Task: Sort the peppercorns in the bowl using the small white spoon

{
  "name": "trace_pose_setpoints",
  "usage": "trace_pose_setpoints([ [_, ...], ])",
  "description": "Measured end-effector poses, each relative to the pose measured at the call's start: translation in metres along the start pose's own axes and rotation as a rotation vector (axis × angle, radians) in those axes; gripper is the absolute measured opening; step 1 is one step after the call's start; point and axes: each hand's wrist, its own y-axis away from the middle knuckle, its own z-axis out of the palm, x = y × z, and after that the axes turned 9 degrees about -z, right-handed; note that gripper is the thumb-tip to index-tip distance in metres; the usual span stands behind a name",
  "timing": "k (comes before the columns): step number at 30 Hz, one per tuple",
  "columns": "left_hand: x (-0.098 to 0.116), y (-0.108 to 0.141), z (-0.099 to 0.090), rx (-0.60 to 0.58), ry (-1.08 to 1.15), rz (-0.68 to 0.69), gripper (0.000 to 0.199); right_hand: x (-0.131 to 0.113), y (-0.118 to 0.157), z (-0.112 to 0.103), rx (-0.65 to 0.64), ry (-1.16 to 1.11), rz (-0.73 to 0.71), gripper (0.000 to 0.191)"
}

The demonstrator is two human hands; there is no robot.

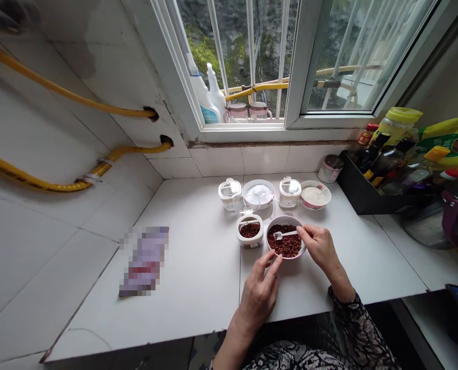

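White counter (198,267): right hand (319,246) pinches plastic spoon (288,234) over peppercorns (286,247) in bowl (285,217); left hand (258,298), fingers loose, at bowl's near rim. Probably scooping; next likely needs level carry to jar (250,242) left of bowl.

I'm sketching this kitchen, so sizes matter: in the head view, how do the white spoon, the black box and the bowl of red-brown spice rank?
1. Black box
2. Bowl of red-brown spice
3. White spoon
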Motion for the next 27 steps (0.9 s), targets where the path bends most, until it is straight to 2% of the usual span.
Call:
trace_pose_setpoints([
  [7,-0.001,0.001,0.001,-0.002,0.020,0.001,0.061,0.002,0.003,-0.009,0.011,-0.160,0.067,0.047],
  [12,-0.001,0.001,0.001,0.002,0.014,0.002,0.060,0.002,0.004,-0.009,0.039,-0.124,0.059,0.047],
  [18,-0.001,0.001,0.001,0.006,0.010,0.001,0.058,-0.006,-0.003,-0.006,0.077,-0.263,0.021,0.050],
  [23,-0.001,0.001,0.000,-0.004,0.010,-0.007,0.058,-0.034,-0.008,0.006,0.136,-0.263,-0.140,0.043],
  [27,-0.002,0.002,0.002,0.004,0.019,0.010,0.058,-0.048,-0.010,0.023,0.151,-0.032,-0.443,0.037],
])
